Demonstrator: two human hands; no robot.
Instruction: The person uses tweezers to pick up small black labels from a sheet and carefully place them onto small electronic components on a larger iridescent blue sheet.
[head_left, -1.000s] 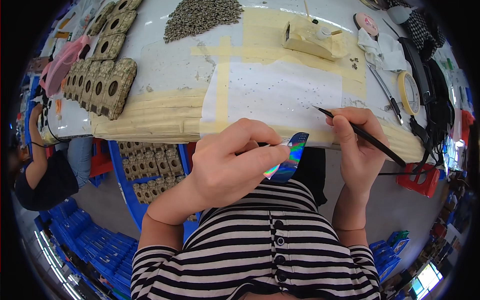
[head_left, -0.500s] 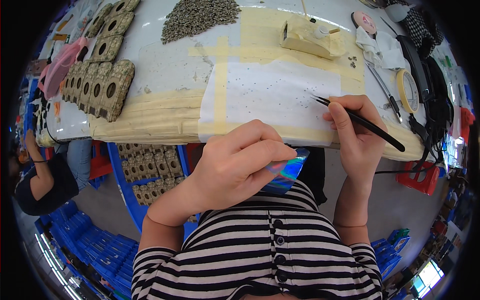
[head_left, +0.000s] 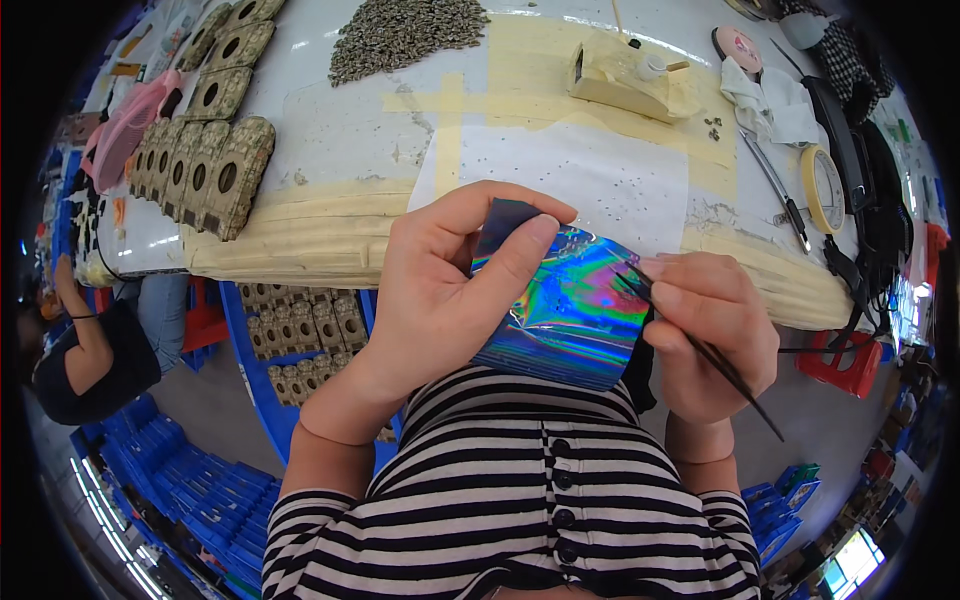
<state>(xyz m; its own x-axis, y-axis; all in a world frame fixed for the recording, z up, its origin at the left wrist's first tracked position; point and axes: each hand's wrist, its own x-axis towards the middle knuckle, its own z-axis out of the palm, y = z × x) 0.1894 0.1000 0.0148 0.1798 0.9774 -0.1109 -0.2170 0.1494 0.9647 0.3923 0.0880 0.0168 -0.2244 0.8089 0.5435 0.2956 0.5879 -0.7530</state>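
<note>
left hand (head_left: 440,290) grip pinching iridescent sheet (head_left: 565,310), right hand (head_left: 705,335) grip closed on thin black tweezers (head_left: 700,350)

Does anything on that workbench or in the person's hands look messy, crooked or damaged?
Nothing looks broken. Small dark bits lie scattered loose on the white paper sheet rather than in the grey pile behind it. The rainbow-shiny sheet held by the left hand is curled, not flat.

The film sheet (head_left: 565,310) looks like glossy plastic with a rainbow sheen. The tweezers (head_left: 700,345) are thin dark matt metal. The table (head_left: 350,140) carries matt white paper (head_left: 600,175) and rough cream tape (head_left: 290,235).
</note>
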